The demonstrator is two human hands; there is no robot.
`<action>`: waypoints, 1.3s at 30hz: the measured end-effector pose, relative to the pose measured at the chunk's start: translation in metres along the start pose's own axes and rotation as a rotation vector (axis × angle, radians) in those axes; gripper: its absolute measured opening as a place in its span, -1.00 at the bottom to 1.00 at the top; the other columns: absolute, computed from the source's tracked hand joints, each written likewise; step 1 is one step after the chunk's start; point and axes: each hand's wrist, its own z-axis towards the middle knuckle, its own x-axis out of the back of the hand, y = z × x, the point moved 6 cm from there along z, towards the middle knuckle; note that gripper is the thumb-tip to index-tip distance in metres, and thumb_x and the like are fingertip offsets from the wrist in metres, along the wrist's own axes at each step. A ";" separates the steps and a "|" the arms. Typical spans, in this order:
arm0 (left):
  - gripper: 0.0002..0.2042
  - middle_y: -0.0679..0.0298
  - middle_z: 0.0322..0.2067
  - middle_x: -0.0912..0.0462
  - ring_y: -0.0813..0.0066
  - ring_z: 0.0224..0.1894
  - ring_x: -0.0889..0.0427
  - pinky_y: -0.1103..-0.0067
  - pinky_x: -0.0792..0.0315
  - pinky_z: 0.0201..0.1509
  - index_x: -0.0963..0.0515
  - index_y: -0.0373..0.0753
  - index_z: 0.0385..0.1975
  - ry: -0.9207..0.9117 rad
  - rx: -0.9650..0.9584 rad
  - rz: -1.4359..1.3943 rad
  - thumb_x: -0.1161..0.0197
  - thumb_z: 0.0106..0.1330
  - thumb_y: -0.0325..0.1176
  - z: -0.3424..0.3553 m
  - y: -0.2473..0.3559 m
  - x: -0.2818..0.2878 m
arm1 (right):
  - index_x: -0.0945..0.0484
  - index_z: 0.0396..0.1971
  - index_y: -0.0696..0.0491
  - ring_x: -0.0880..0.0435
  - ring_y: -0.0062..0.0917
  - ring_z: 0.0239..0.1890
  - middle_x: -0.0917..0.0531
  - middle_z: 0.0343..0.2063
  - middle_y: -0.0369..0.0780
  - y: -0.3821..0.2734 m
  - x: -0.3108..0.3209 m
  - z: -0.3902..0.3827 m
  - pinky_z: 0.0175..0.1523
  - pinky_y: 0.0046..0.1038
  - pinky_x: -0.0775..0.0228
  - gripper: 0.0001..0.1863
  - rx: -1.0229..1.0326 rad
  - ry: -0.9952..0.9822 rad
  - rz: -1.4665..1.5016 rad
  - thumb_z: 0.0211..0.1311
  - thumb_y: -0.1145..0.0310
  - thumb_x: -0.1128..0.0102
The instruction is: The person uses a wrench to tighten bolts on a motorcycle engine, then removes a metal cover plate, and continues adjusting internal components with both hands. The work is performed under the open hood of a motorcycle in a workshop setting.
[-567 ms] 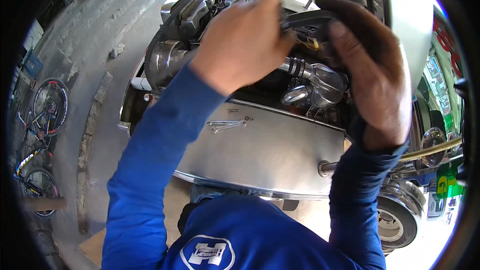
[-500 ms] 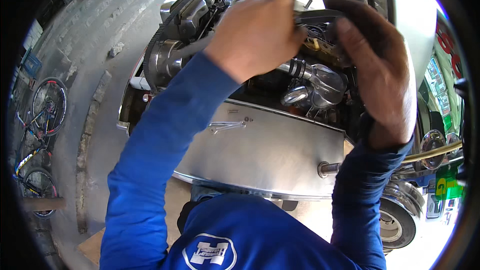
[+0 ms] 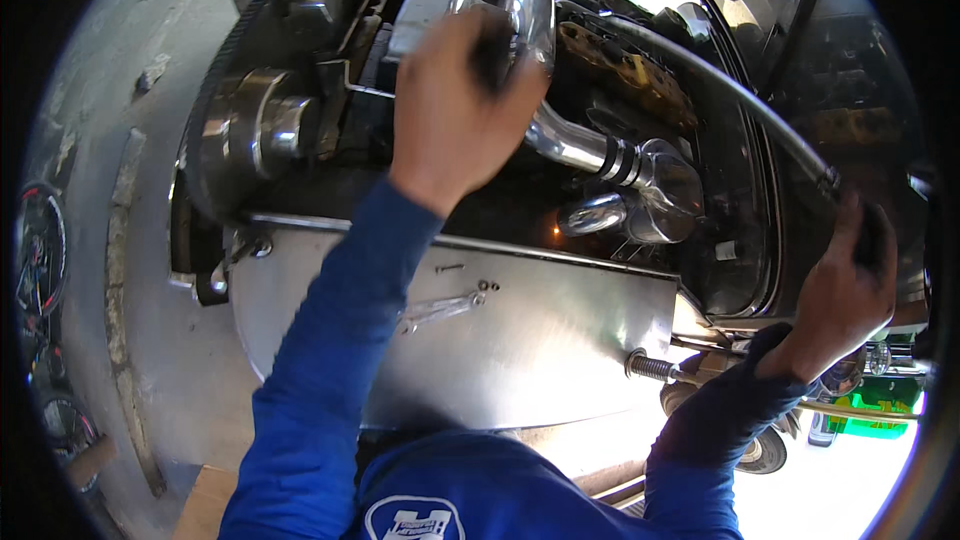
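My left hand [image 3: 455, 115] is curled and smeared by motion over the engine, beside a polished chrome pipe [image 3: 535, 0]. A dark patch shows between its thumb and fingers, too blurred to tell whether it is something held. Out to the right, my right hand [image 3: 840, 290] has its fingers closed at the end of a long grey hose [image 3: 745, 90]. That hose runs from the back of the engine bay down to the fingertips. A chrome elbow with black couplings [image 3: 625, 162] joins a shiny rounded housing [image 3: 668, 190] below and between the hands.
In front of the engine lies a bare metal panel [image 3: 560, 330] carrying wrenches [image 3: 440, 312], a bolt [image 3: 450, 268] and small nuts [image 3: 487, 286]. A threaded spring-like piece [image 3: 650, 367] sticks out at its right edge. A bicycle [image 3: 42, 250] stands at far left.
My hands have moved apart: the right went right and down, the left went slightly left and down. The view has shifted closer to the engine, and the long hose now shows stretched out.
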 end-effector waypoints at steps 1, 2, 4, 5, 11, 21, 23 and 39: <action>-0.84 0.18 -0.32 -0.71 0.35 -0.28 -0.70 0.48 -0.55 -0.17 -0.61 -0.33 -0.20 -0.124 0.088 -0.070 -0.34 0.26 -0.47 -0.024 -0.017 -0.009 | -0.74 0.00 0.12 -0.75 -0.45 -0.06 -0.80 -0.09 -0.18 -0.001 -0.011 -0.003 0.14 -0.43 -0.50 -0.58 0.015 0.013 0.020 0.35 0.08 -0.40; -0.84 0.16 -0.35 -0.69 0.31 -0.27 -0.69 0.48 -0.55 -0.16 -0.61 -0.33 -0.21 -0.270 0.209 -0.111 -0.34 0.23 -0.49 -0.048 -0.032 -0.022 | -0.74 -0.01 0.13 -0.75 -0.46 -0.07 -0.80 -0.10 -0.17 -0.001 -0.026 -0.002 0.13 -0.43 -0.50 -0.58 0.020 -0.030 0.021 0.35 0.10 -0.41; -0.83 0.14 -0.38 -0.64 0.20 -0.29 -0.67 0.42 -0.56 -0.17 -0.62 -0.29 -0.26 -0.508 0.023 -0.136 -0.37 0.16 -0.47 -0.082 -0.038 -0.051 | -0.73 -0.01 0.14 -0.74 -0.48 -0.10 -0.80 -0.10 -0.17 0.002 -0.055 -0.003 0.11 -0.44 -0.51 -0.59 -0.015 -0.101 -0.014 0.34 0.13 -0.42; -0.82 0.14 -0.37 -0.63 0.14 -0.27 -0.66 0.36 -0.57 -0.17 -0.62 -0.28 -0.27 -0.688 0.022 -0.082 -0.39 0.13 -0.43 -0.101 -0.043 -0.071 | -0.74 -0.07 0.13 -0.75 -0.47 -0.15 -0.80 -0.17 -0.17 0.003 -0.072 -0.001 0.04 -0.43 -0.52 -0.62 -0.038 -0.137 0.085 0.33 0.12 -0.43; -0.74 0.13 -0.21 -0.64 0.10 -0.08 -0.64 0.26 -0.58 -0.01 -0.64 -0.23 -0.17 -1.201 -0.003 0.226 -0.41 0.16 -0.31 -0.162 -0.098 -0.147 | -0.74 -0.18 0.14 -0.78 -0.33 -0.27 -0.78 -0.32 -0.08 -0.007 -0.215 0.024 -0.11 -0.37 -0.54 -0.65 0.084 -0.427 0.286 0.28 0.13 -0.43; -0.54 0.04 0.14 -0.59 0.04 0.19 -0.56 0.09 -0.41 0.33 -0.50 -0.20 0.21 -1.101 -0.063 0.229 -0.25 0.35 -0.17 -0.195 -0.174 -0.210 | -0.69 -0.20 0.18 -0.75 -0.15 -0.29 -0.75 -0.31 -0.04 -0.055 -0.354 0.012 -0.15 -0.25 -0.51 -0.69 0.470 -0.608 0.419 0.33 0.20 -0.37; -0.54 0.03 0.13 -0.59 0.04 0.18 -0.56 0.10 -0.41 0.32 -0.51 -0.20 0.20 -1.072 -0.015 0.206 -0.26 0.34 -0.18 -0.197 -0.193 -0.215 | -0.71 -0.16 0.13 -0.77 -0.14 -0.25 -0.77 -0.27 -0.04 -0.070 -0.368 0.015 -0.08 -0.20 -0.55 -0.68 0.635 -0.492 0.407 0.37 0.15 -0.32; -0.55 0.01 0.05 -0.60 0.06 0.10 -0.59 0.12 -0.44 0.22 -0.53 -0.20 0.13 -1.000 0.191 0.195 -0.33 0.27 -0.18 -0.197 -0.233 -0.214 | -0.72 -0.28 0.30 -0.76 -0.05 -0.09 -0.73 -0.22 0.21 -0.118 -0.509 0.016 0.05 -0.16 -0.58 -0.58 0.533 -1.019 0.293 0.18 0.18 -0.21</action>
